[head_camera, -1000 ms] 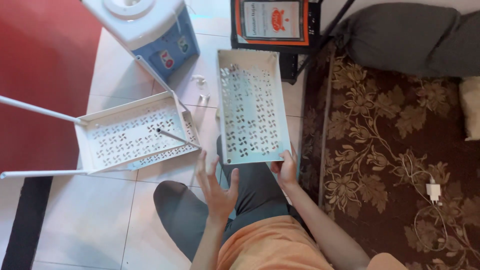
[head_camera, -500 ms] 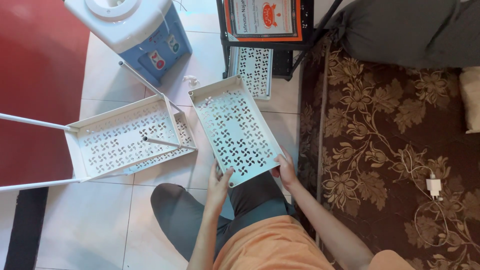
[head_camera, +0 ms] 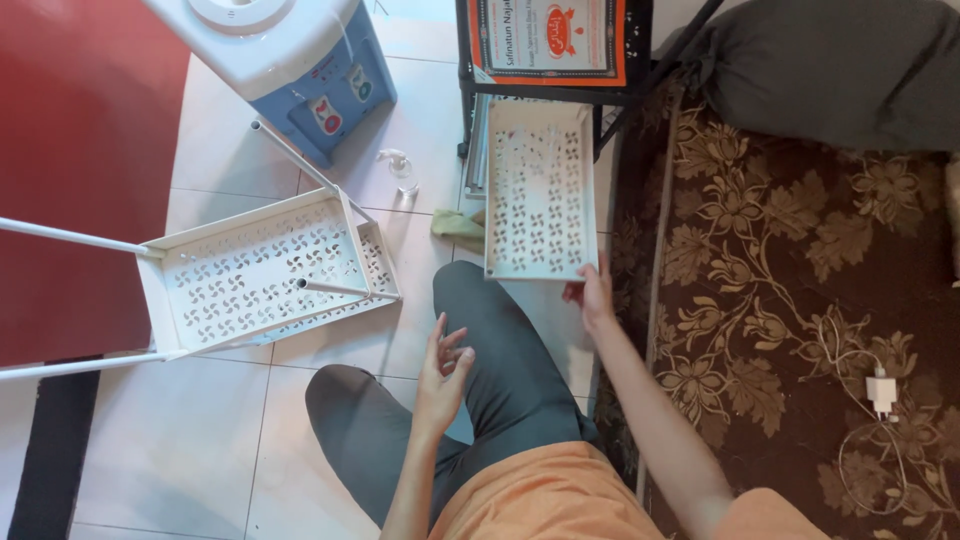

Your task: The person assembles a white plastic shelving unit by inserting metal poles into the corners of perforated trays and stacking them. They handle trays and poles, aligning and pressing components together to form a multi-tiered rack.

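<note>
A white perforated plastic shelf tray [head_camera: 538, 185] lies lengthwise in front of me on the tiled floor, its far end by a black stand. My right hand [head_camera: 592, 293] grips its near right corner. My left hand [head_camera: 443, 370] hovers free over my knee, fingers spread and holding nothing. A second white perforated tray [head_camera: 262, 272], fitted with white poles, lies tilted at the left.
A blue and white water dispenser [head_camera: 285, 55] stands at the back left. A small clear pump bottle [head_camera: 400, 170] and a green cloth [head_camera: 455, 228] sit on the tiles. A brown floral carpet [head_camera: 800, 280] with a white charger [head_camera: 882, 388] lies right; a grey cushion [head_camera: 830, 70] behind.
The tray has swung from a slant across my lap to lying straight and farther off at the right. My left hand has let go of it and drawn back.
</note>
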